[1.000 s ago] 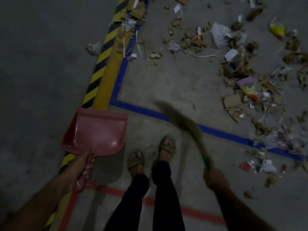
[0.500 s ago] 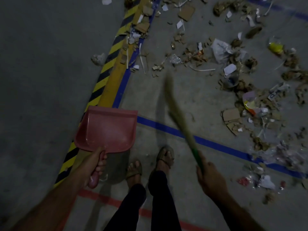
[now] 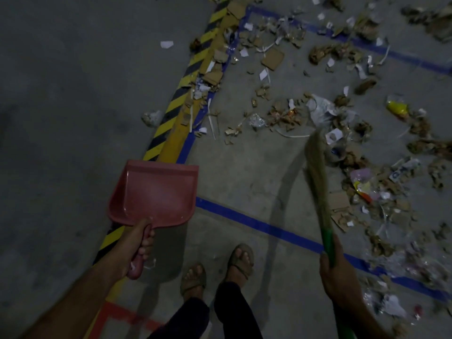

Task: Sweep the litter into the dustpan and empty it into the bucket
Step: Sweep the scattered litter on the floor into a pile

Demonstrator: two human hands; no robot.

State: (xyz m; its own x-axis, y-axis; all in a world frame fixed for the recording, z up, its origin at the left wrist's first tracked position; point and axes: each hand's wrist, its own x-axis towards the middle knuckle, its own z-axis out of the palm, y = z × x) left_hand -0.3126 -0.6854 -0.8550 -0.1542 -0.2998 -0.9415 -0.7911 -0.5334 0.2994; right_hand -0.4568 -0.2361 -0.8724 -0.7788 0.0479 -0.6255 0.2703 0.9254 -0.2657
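My left hand (image 3: 137,245) grips the handle of a red plastic dustpan (image 3: 154,192), held above the floor with its mouth pointing away from me. The pan looks empty. My right hand (image 3: 338,272) grips the green handle of a grass broom (image 3: 316,172), whose bristle tip points up and away toward the litter. Litter (image 3: 354,148), torn cardboard, paper scraps and plastic wrappers, lies spread over the concrete floor to the right and ahead. No bucket is in view.
A yellow-and-black hazard stripe (image 3: 176,104) with more litter along it runs diagonally ahead. Blue floor tape (image 3: 264,226) crosses in front of my sandalled feet (image 3: 217,267). Red tape (image 3: 115,311) marks the floor near my left forearm.
The broom has swung from the left across to the right, its tip now near the litter. The view has moved forward, and the dustpan stays held in my left hand.
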